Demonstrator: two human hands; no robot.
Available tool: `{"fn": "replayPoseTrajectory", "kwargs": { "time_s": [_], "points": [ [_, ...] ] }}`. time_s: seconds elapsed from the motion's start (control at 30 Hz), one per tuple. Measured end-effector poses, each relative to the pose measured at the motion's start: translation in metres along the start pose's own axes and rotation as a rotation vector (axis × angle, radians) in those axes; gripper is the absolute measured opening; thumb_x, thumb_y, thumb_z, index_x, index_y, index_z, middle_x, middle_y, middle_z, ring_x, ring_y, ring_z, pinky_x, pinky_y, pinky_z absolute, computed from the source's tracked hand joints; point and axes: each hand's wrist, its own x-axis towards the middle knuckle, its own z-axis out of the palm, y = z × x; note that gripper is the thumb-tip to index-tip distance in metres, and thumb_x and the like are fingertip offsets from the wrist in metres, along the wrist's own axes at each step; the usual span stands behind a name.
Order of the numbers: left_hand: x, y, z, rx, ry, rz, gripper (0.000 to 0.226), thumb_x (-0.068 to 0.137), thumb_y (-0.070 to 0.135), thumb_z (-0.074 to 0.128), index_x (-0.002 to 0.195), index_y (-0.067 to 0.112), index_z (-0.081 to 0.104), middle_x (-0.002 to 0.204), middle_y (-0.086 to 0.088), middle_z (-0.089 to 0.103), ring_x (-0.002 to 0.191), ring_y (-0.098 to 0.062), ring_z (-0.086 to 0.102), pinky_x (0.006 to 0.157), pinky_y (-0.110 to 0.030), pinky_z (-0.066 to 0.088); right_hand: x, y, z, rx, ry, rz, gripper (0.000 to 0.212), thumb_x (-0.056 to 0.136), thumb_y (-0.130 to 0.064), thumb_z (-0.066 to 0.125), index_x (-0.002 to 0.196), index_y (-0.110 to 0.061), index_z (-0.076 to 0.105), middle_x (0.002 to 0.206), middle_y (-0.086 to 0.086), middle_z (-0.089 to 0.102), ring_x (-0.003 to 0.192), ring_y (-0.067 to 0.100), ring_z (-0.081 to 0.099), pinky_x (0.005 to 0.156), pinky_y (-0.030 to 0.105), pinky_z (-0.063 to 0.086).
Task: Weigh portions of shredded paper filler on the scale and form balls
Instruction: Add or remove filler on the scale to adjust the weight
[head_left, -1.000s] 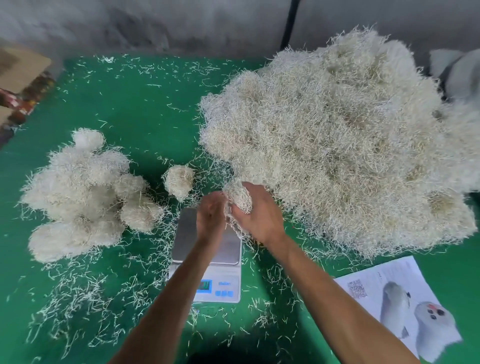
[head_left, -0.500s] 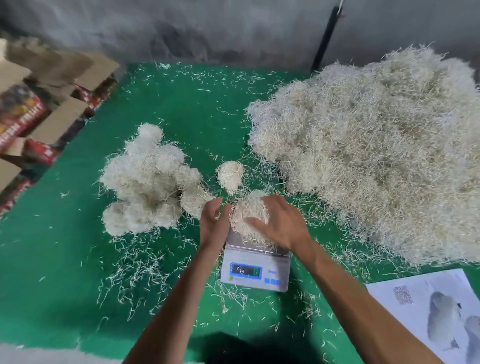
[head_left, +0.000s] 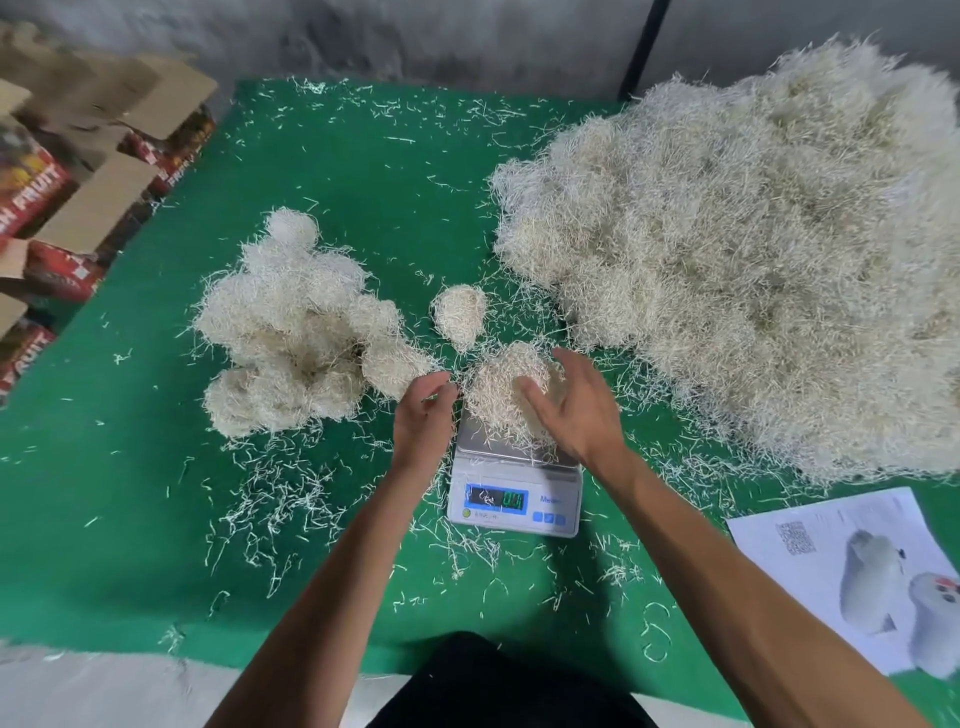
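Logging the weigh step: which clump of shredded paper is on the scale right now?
The rounded portion between the two hands sits on the scale platform. The single ball behind it and the cluster of balls lie on green cloth.

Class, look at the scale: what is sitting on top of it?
A loose clump of shredded paper filler sits on the scale platform, with the right hand against it. The platform under the clump is hidden; the display is unreadable.

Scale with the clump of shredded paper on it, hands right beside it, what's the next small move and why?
Probably draw both hands clear and read the display. The portion sits on the scale, but the right hand touches it with straight fingers and the left hand hovers at its edge; the digits are blurred here.
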Motion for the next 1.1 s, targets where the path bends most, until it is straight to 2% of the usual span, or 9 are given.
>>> {"fn": "replayPoseTrajectory", "kwargs": {
  "time_s": [0.13, 0.3, 0.5, 0.67, 0.77, 0.87, 1.0, 1.03, 1.1],
  "points": [
    [-0.001, 0.002, -0.005, -0.007, 0.008, 0.027, 0.033, 0.099, 0.03, 0.056, 0.129, 0.018, 0.062, 0.124, 0.005, 0.066, 0.11, -0.006, 0.063, 0.093, -0.024, 0.053, -0.001, -0.002, -0.001, 0.011, 0.005, 0.012, 0.096, 0.091, -0.088, 0.037, 0.155, -0.015, 0.036, 0.153, 0.014, 0.048, 0.137, 0.032, 0.051, 0.108, 0.05, 0.045],
    [0.001, 0.003, -0.008, 0.018, 0.021, 0.044, 0.031, 0.099, 0.028, 0.056, 0.128, 0.018, 0.063, 0.122, 0.003, 0.067, 0.088, 0.006, 0.062, 0.065, -0.004, 0.047, 0.002, -0.001, -0.008, 0.032, 0.016, 0.038, 0.102, 0.088, -0.091, 0.035, 0.156, -0.015, 0.034, 0.156, 0.014, 0.045, 0.14, 0.033, 0.048, 0.11, 0.053, 0.043],
    [-0.001, 0.004, -0.009, 0.009, 0.021, 0.034, 0.029, 0.1, 0.024, 0.055, 0.126, 0.017, 0.066, 0.128, 0.002, 0.066, 0.1, 0.012, 0.058, 0.07, 0.002, 0.044, 0.003, 0.0, -0.009, 0.038, 0.015, 0.043, 0.101, 0.087, -0.091, 0.037, 0.157, -0.018, 0.033, 0.158, 0.013, 0.043, 0.143, 0.032, 0.046, 0.113, 0.055, 0.04],
    [-0.003, 0.007, -0.011, -0.038, 0.015, 0.009, 0.027, 0.1, 0.025, 0.055, 0.124, 0.023, 0.067, 0.12, 0.013, 0.064, 0.103, 0.011, 0.057, 0.088, -0.019, 0.054, 0.004, 0.002, -0.007, 0.028, -0.013, 0.056, 0.107, 0.084, -0.095, 0.037, 0.159, -0.019, 0.029, 0.16, 0.012, 0.041, 0.144, 0.032, 0.044, 0.114, 0.057, 0.04],
    [-0.005, 0.008, -0.011, -0.049, 0.015, 0.012, 0.026, 0.1, 0.027, 0.055, 0.123, 0.026, 0.067, 0.119, 0.01, 0.067, 0.078, 0.006, 0.059, 0.073, -0.02, 0.058, 0.005, 0.001, -0.006, 0.026, -0.032, 0.063, 0.11, 0.082, -0.096, 0.038, 0.159, -0.019, 0.028, 0.16, 0.011, 0.041, 0.144, 0.032, 0.044, 0.114, 0.055, 0.041],
    [-0.006, 0.01, -0.011, -0.021, 0.009, 0.016, 0.026, 0.1, 0.029, 0.055, 0.124, 0.025, 0.066, 0.124, 0.005, 0.068, 0.095, -0.006, 0.062, 0.077, -0.017, 0.056, 0.007, 0.0, -0.003, 0.022, -0.036, 0.059, 0.111, 0.08, -0.096, 0.041, 0.158, -0.018, 0.029, 0.159, 0.012, 0.041, 0.144, 0.032, 0.044, 0.113, 0.054, 0.04],
    [-0.011, 0.013, -0.01, -0.054, -0.005, -0.023, 0.028, 0.1, 0.032, 0.056, 0.126, 0.028, 0.063, 0.13, 0.001, 0.065, 0.109, -0.016, 0.064, 0.097, -0.04, 0.055, 0.014, -0.01, 0.006, -0.035, -0.071, 0.03, 0.107, 0.079, -0.089, 0.056, 0.155, -0.018, 0.032, 0.157, 0.013, 0.042, 0.14, 0.033, 0.047, 0.111, 0.051, 0.043],
    [-0.013, 0.012, -0.01, -0.067, -0.017, -0.045, 0.033, 0.099, 0.032, 0.056, 0.132, 0.027, 0.057, 0.133, 0.001, 0.061, 0.113, -0.017, 0.063, 0.097, -0.042, 0.056, 0.016, -0.015, 0.01, -0.052, -0.092, 0.021, 0.101, 0.081, -0.082, 0.062, 0.154, -0.019, 0.031, 0.157, 0.013, 0.04, 0.139, 0.034, 0.047, 0.111, 0.051, 0.044],
    [-0.014, 0.011, -0.009, -0.161, -0.04, -0.166, 0.05, 0.098, 0.036, 0.059, 0.143, 0.024, 0.041, 0.141, -0.007, 0.05, 0.113, -0.02, 0.062, 0.083, -0.04, 0.062, 0.015, -0.028, 0.022, -0.086, -0.142, 0.022, 0.091, 0.086, -0.064, 0.071, 0.153, -0.018, 0.031, 0.155, 0.012, 0.04, 0.138, 0.033, 0.047, 0.113, 0.049, 0.044]
  ]
}}
